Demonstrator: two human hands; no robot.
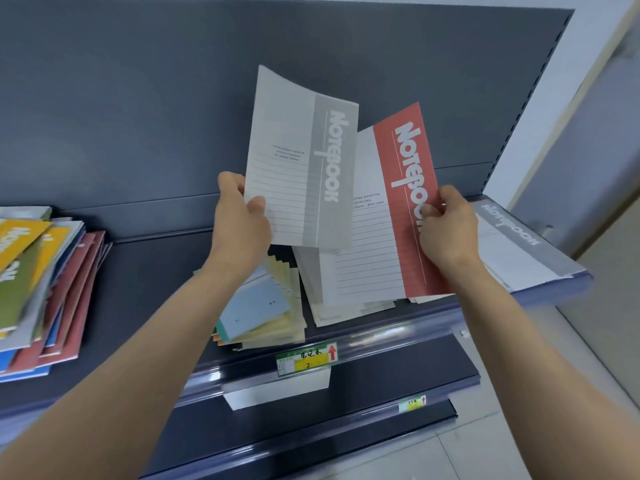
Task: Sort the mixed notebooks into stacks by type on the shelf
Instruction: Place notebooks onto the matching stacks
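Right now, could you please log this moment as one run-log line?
left hand: grips grey notebook | right hand: grips red notebook | both held above shelf

Grey and red covers, dark shelf
The grey notebook (301, 157) has a pale ruled panel and darker grey band; the red notebook (398, 216) a white ruled panel and red band; both lettered white. At the slate-grey shelf's (156, 289) left edge a mixed stack (41, 278) shows yellow, olive, red and blue; the pastel stack (256, 306), light blue and cream
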